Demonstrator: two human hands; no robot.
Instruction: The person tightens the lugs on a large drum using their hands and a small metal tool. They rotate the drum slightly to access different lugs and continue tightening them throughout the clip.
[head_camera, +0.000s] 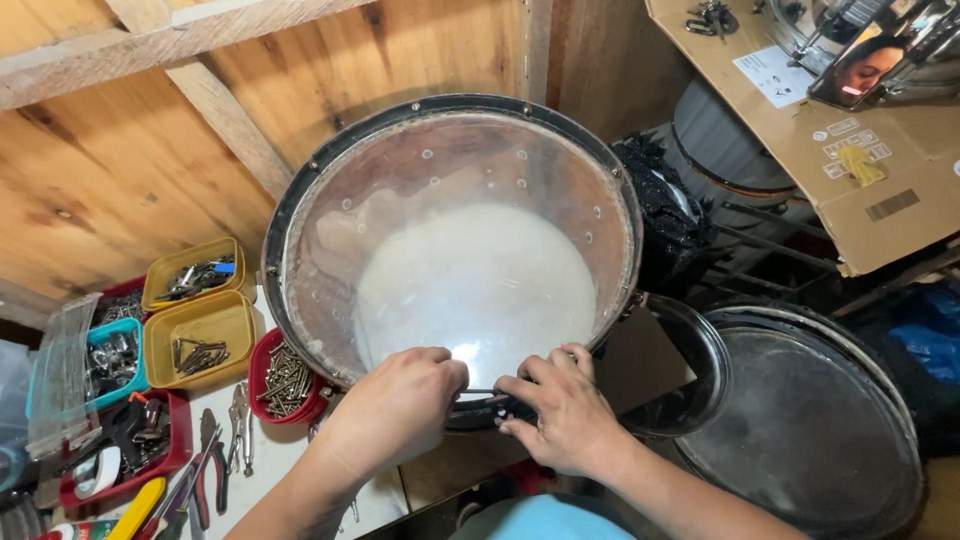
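Observation:
A large round drum (455, 240) with a black hoop and a clear, worn head stands tilted against the wooden wall. Both hands work at the near rim of its hoop. My left hand (400, 405) is closed on a thin metal rod or tool at the rim. My right hand (560, 410) pinches the black hoop and a small fitting next to it. The fingertips of both hands nearly meet.
Yellow trays (200, 320), a red bowl of screws (285, 380), pliers (210, 470) and other tools lie on the white bench at left. Black round hoops and a pan (800, 420) lie at right. A cardboard sheet (850, 150) leans at upper right.

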